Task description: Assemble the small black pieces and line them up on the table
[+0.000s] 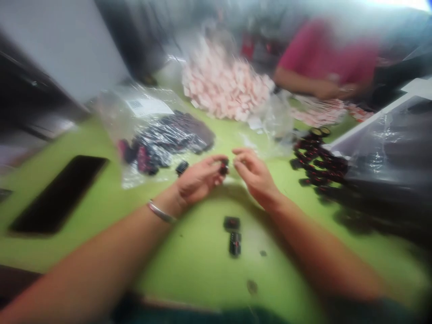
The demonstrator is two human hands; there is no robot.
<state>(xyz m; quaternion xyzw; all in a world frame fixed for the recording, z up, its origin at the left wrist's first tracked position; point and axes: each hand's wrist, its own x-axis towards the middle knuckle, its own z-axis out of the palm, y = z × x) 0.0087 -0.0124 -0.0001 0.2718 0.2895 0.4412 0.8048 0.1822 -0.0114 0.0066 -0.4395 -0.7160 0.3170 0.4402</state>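
Observation:
Between the thumb and fingers of my left hand point(202, 177) is a small black part point(223, 166) with a hint of red; blur hides its exact kind. My right hand point(254, 176) hovers just to the right of it, fingers curled with thumb and fingertips close together. Whether anything is pinched there is too blurred to make out. Two similar black pieces, one point(231, 223) lying crosswise and another point(235, 245) lengthwise, rest on the green table point(189, 265) below my hands. One more black piece point(182, 168) lies beside my left hand.
A clear plastic bag point(135, 130) of dark parts lies at the left, near a black flat slab point(60, 193). Pale pink pieces point(229, 85) are heaped at the back. Several black-and-red parts point(319, 162) pile up beside a plastic-lined box point(391, 139). A person in pink point(330, 58) sits opposite.

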